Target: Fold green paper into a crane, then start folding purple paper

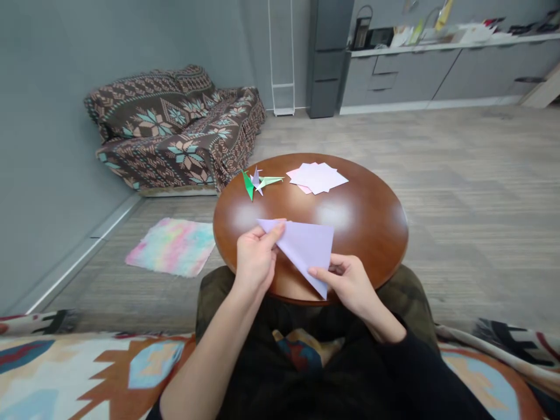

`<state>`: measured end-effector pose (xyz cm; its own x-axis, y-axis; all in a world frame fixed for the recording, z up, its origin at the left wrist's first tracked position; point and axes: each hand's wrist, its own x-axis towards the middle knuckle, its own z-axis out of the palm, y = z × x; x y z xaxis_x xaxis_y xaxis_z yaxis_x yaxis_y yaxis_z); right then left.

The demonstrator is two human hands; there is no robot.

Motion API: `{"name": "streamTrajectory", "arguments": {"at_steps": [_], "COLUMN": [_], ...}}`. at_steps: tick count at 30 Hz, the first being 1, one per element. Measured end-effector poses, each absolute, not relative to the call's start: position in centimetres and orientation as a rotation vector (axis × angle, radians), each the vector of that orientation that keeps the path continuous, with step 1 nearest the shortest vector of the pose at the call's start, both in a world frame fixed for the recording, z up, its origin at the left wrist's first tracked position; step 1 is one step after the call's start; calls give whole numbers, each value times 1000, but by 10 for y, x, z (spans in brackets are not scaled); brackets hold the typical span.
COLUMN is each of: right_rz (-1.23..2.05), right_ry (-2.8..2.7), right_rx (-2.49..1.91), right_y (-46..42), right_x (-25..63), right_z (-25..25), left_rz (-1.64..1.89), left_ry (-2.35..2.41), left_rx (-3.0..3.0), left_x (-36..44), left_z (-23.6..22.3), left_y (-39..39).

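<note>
Lilac paper (306, 248), folded into a triangle, is held over the near edge of the round wooden counter (363, 233). The left hand (256, 259) keeps a narrow grip on its upper corner, pinched between thumb and fingers. The right hand (345, 283) has a narrow grip on the lower edge. Farther along the counter, origami cranes (256, 181) lie beside a stack of pale pink sheets (317, 178).

A round, glossy brown wooden table (371, 233) carries a loose stack of pale pink and lilac square paper sheets (317, 178) near its far edge. Just beside them, a green origami crane (248, 185) touches a small lilac origami crane (256, 179).
</note>
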<state>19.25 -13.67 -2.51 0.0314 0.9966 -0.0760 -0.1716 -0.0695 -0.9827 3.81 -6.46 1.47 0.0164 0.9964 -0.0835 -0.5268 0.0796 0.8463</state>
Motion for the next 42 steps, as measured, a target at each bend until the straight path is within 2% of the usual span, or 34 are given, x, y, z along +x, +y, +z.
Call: {"name": "streamTrajectory", "arguments": {"at_steps": [4, 9, 11, 14, 16, 21, 32, 42], "right_rz": [1324, 1281, 1249, 1217, 1196, 1164, 1276, 1238], "right_ry": [-1009, -993, -966, -952, -973, -1027, -1047, -1048], "right_rx": [-1148, -1164, -1161, -1161, -1168, -1215, -1180, -1197], "right_y": [-140, -142, -141, -140, -141, -147, -146, -145], "right_x": [192, 197, 198, 196, 195, 194, 198, 199], "right_z": [-25, -30, -31, -32, -32, -33, -33, -35], "left_rz": [1422, 1656, 1617, 1311, 1249, 1351, 1396, 1396], "left_ry": [821, 770, 792, 826, 831, 832, 848, 840], "left_rx": [745, 709, 702, 763, 809, 767, 656, 617], "left_x": [26, 8, 9, 23, 33, 38, 28, 28], "left_z": [27, 39, 34, 19, 11, 15, 26, 26], "left_y": [-47, -31, -37, -57, -70, -72, -60, -57]}}
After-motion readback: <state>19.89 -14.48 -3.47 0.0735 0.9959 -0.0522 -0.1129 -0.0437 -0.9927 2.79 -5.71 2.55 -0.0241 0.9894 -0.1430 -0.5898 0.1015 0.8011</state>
